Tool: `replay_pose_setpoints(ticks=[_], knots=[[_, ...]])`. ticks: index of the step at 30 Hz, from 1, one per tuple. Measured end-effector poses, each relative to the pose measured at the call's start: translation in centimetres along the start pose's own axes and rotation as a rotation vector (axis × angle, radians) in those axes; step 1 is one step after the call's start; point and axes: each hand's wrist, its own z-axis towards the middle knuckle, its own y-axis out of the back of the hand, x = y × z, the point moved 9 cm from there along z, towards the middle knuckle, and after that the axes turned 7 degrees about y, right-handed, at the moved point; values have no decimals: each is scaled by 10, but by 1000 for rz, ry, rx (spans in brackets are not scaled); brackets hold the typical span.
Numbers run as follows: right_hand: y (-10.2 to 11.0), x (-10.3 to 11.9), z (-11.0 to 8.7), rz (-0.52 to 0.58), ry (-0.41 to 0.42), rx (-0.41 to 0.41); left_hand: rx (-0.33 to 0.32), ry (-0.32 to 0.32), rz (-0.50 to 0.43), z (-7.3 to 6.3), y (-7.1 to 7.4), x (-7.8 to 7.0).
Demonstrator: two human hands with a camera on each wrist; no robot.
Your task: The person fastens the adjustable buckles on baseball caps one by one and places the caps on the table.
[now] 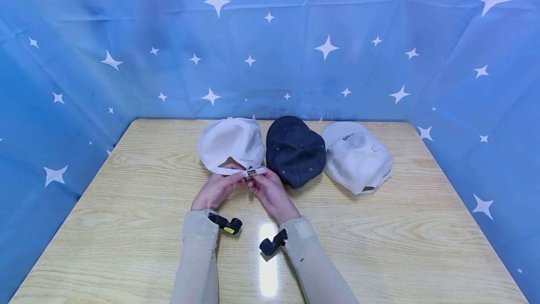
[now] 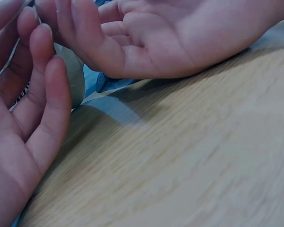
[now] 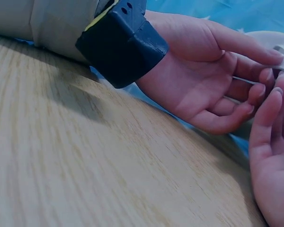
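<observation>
A white cap [image 1: 231, 140] lies at the back of the table, its rear opening facing me. Across that opening runs its white strap [image 1: 225, 171] with a small metal buckle [image 1: 251, 172]. My left hand [image 1: 218, 188] pinches the strap left of the buckle, thumb on top. On the buckle's right side, my right hand [image 1: 275, 196] pinches the strap's other end. Both hands' fingertips meet close together under the buckle. The left wrist view shows the curled fingers [image 2: 49, 90] of my left hand; the strap itself is mostly hidden there.
A dark navy cap [image 1: 297, 151] sits right beside the white one. Further right is an off-white cap [image 1: 358, 158] with dark lettering on its front. The wooden table [image 1: 401, 243] ends at a blue curtain [image 1: 270, 64] with white stars. Each wrist carries a black camera [image 1: 273, 243].
</observation>
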Motion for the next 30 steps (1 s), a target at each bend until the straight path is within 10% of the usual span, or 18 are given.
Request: replay_pose_setpoints(ticks=[30], knots=[[-1, 0, 0, -47, 9, 30, 9, -13, -20, 0, 1, 0]])
